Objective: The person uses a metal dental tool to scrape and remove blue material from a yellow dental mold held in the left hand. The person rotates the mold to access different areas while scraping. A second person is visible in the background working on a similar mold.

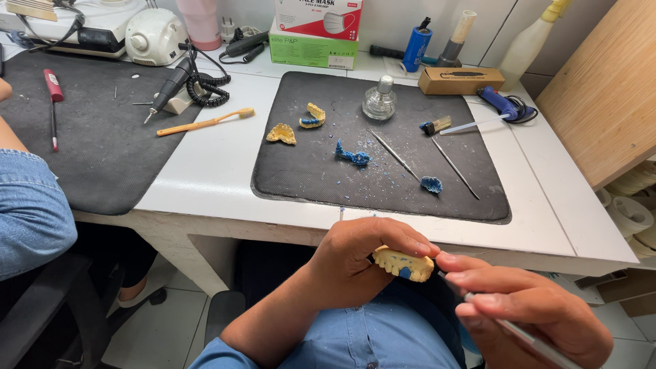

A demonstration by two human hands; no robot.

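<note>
**Onlooker A:** Status of the workpiece?

**Onlooker B:** The left hand [355, 263] is closed around a yellow dental cast [404, 264], held above the lap just off the near edge of the table [212, 171]. The right hand [529, 314] is closed in a pen grip on a thin metal instrument [529, 338], its tip hidden at the cast's right end. A patch of blue wax shows on the cast's lower face.

**Onlooker A:** Completed work?

**Onlooker B:** Judging by the debris, a good part. On the black mat [307, 174], blue crumbs are scattered from centre toward 4 o'clock. A larger blue wax piece [352, 156] lies near centre, a smaller blue lump [431, 184] at 4 o'clock.

**Onlooker A:** Remaining?

**Onlooker B:** The held cast carries blue material, so cleaning appears unfinished. At 10 o'clock on the mat, one yellow cast [281, 133] looks clean; the second cast [313, 116] beside it shows blue. I rate the job roughly midway.

**Onlooker A:** Spare tools?

**Onlooker B:** Two metal probes [396, 156] lie at 2 o'clock, untouched.
</note>
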